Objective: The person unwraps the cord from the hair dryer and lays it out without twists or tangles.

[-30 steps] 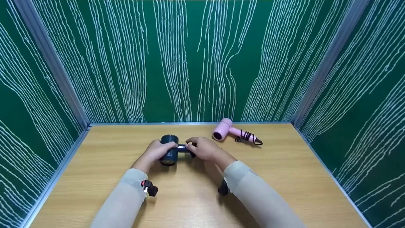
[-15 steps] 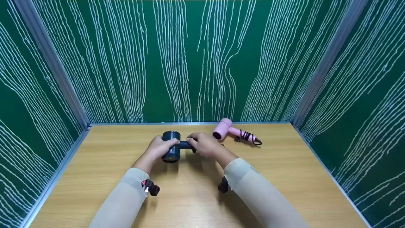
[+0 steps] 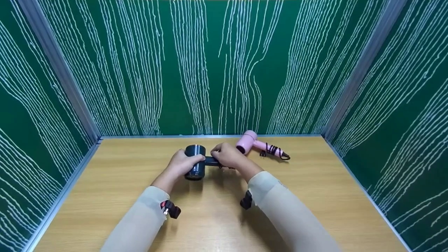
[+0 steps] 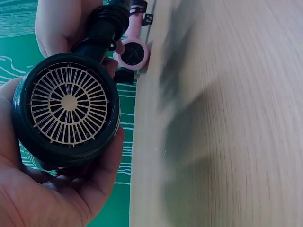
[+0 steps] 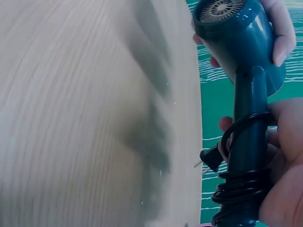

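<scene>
A dark green hair dryer point(image 3: 195, 171) is held above the table between both hands. My left hand point(image 3: 180, 163) grips its barrel, thumb across the top and fingers beneath. In the left wrist view the round intake grille point(image 4: 70, 102) faces the camera, framed by that hand's palm and fingers. My right hand point(image 3: 229, 155) holds the handle, where a black cord point(image 5: 244, 184) is wound in several loops. The two-pin plug point(image 5: 211, 159) sticks out beside the handle near the right fingers.
A pink hair dryer point(image 3: 246, 141) lies at the back of the wooden table point(image 3: 217, 217), its black cord wrapped round its handle. Green panels point(image 3: 224, 70) with white wavy lines and metal corner posts enclose the table at the back and sides.
Both hands have shifted the dark green hair dryer a little to the right and slightly up in the head view. The pink dryer has stayed in place.
</scene>
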The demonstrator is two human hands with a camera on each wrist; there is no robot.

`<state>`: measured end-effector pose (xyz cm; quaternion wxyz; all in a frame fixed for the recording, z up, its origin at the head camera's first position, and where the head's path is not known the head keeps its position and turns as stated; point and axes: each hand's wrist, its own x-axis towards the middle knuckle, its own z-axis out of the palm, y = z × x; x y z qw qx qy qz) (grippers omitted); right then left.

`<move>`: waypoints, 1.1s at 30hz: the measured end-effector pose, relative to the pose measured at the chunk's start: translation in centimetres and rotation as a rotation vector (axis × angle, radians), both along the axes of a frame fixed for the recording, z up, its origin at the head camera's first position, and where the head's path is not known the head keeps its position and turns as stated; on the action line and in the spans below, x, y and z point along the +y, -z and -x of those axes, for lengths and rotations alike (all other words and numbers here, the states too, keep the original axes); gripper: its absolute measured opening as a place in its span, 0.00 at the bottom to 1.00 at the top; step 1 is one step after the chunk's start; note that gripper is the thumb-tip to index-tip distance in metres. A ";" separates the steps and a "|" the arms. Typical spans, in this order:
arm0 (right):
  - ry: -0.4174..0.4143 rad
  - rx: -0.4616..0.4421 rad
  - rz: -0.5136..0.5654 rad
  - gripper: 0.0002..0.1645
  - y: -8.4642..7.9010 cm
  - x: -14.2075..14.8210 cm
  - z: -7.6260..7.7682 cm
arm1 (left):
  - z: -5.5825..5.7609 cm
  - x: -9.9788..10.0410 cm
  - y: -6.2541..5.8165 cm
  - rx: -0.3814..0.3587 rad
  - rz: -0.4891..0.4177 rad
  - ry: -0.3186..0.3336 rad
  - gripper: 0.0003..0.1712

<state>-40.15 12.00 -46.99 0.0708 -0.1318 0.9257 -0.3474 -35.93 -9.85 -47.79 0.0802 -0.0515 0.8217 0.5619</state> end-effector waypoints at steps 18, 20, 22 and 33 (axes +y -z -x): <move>0.110 -0.029 0.240 0.35 -1.5 -0.5 0.0 | -0.1 0.4 0.4 0.033 0.036 0.010 0.51; 0.124 -0.046 0.276 0.39 -1.6 -0.5 0.0 | -0.1 0.4 0.5 0.035 0.038 0.010 0.51; 0.141 -0.058 0.314 0.43 -1.8 -0.5 0.0 | -0.1 0.3 0.5 0.023 0.035 0.006 0.52; 0.199 -0.124 0.537 0.28 -2.4 -0.6 -0.3 | 0.1 0.4 0.7 0.010 0.044 0.000 0.53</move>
